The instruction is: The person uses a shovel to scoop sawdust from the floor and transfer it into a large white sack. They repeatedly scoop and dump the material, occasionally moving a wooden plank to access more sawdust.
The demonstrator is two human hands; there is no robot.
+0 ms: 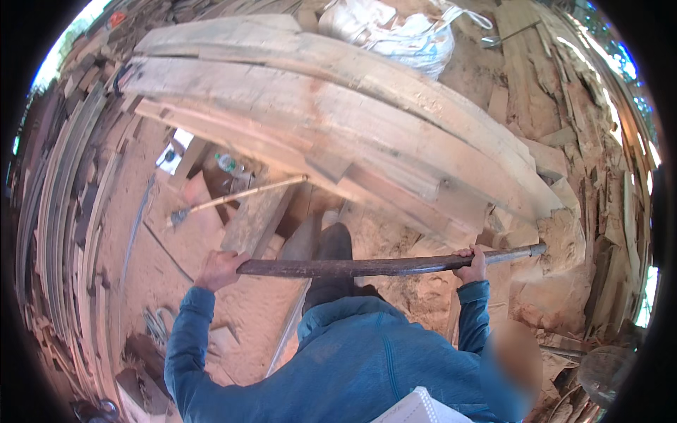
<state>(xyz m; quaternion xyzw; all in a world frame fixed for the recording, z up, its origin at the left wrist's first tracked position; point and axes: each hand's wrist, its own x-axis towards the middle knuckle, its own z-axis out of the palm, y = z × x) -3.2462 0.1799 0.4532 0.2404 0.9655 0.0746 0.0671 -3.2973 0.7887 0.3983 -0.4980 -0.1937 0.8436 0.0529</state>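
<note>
Dark wooden-looking pole (345, 268), brown for most of its length and greyer toward a blunt tip, lies level across the front of the body, on the near side of the plank stack (310, 92) and apart from its middle. The left grip (220, 271) is clenched around the pole's brown end, well out from the plank stack's near edge; the right grip (472, 266) is wrapped around the greyer stretch, nearer the plank stack's right end, with the tip jutting past the fingers. Whether that tip touches the pale block (562, 243) just beyond the plank stack's right end, I cannot tell. Both blue sleeves (189, 331) reach in from the near side of the plank stack, above reddish, sandy ground (240, 317). A thin-handled tool (243, 195) with a grey head slants away from the plank stack's near edge, and a clear plastic bottle (226, 163) with some green on it sits close to that edge, toward the left end. Beside the bottle, a white panel (175, 151) shows just out from the plank stack's near left side. Coiled cable (158, 324) lies farther out from that side. Long timbers (63, 190) are piled beyond the plank stack's left end, rough boards (599, 204) crowd past its right end, and a crumpled white sack (402, 35) rests behind its far edge.
</note>
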